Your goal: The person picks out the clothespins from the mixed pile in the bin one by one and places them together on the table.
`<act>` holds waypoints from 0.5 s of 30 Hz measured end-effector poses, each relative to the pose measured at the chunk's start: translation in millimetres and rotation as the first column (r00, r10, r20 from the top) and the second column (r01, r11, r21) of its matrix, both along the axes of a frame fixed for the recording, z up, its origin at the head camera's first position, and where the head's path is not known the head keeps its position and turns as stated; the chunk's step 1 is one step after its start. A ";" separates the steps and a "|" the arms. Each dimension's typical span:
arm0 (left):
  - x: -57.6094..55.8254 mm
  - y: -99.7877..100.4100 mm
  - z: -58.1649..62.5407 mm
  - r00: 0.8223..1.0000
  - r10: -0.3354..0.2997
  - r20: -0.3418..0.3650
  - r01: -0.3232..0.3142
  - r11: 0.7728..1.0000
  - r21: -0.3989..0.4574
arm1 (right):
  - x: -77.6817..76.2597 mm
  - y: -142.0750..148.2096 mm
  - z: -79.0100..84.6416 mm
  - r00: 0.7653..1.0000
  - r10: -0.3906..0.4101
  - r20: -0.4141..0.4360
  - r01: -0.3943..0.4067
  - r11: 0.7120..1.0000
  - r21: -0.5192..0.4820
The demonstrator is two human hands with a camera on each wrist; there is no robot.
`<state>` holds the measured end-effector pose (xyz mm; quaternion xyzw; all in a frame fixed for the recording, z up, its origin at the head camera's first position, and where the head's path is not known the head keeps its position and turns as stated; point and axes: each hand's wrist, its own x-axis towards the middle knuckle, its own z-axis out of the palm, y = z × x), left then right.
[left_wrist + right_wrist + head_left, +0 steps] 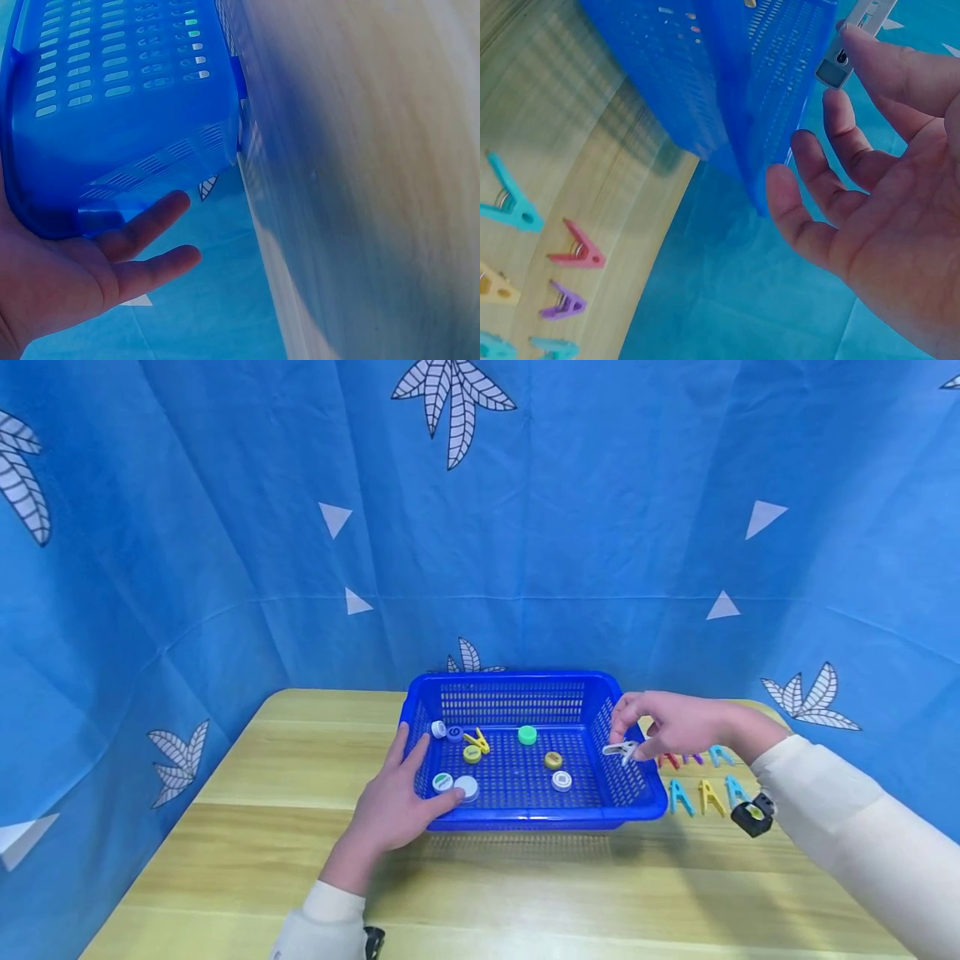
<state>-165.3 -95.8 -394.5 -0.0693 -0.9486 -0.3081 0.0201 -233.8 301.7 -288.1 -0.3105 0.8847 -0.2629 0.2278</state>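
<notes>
A blue plastic basket (pixel 540 815) with perforated walls stands on the table. Thumb over its front rim and fingers spread along the left side, my left hand (pixel 397 797) touches the basket's front left corner. In the left wrist view, two fingers of that hand (pixel 142 255) stretch out straight beside the basket wall. Above the right rim, my right hand (pixel 667 725) pinches a white clothespin (pixel 621 749) between thumb and fingers. The same clothespin (pixel 847 52) shows partly in the right wrist view. A yellow clothespin (pixel 477 741) lies inside the basket.
Several bottle caps lie in the basket, among them a green cap (pixel 527 735) and a white cap (pixel 561 780). Right of the basket, clothespins lie in two rows, including a yellow one (pixel 711 797) and a red one (pixel 579 247). A blue curtain (pixel 525 543) hangs behind the table.
</notes>
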 end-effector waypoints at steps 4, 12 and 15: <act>0.6 1.2 0.0 1.000 0.003 0.000 -0.003 1.000 0.004 | 6.3 9.3 -0.1 0.997 -0.040 0.067 0.041 0.999 -0.016; 1.5 2.2 0.0 1.000 0.004 0.005 -0.004 1.000 -0.006 | 17.9 22.7 -8.7 0.999 -0.009 -0.043 0.008 1.000 -0.016; 1.4 2.6 0.2 1.000 0.003 0.006 -0.002 1.000 -0.008 | 21.1 26.5 -10.9 0.999 0.002 -0.047 -0.004 0.999 -0.047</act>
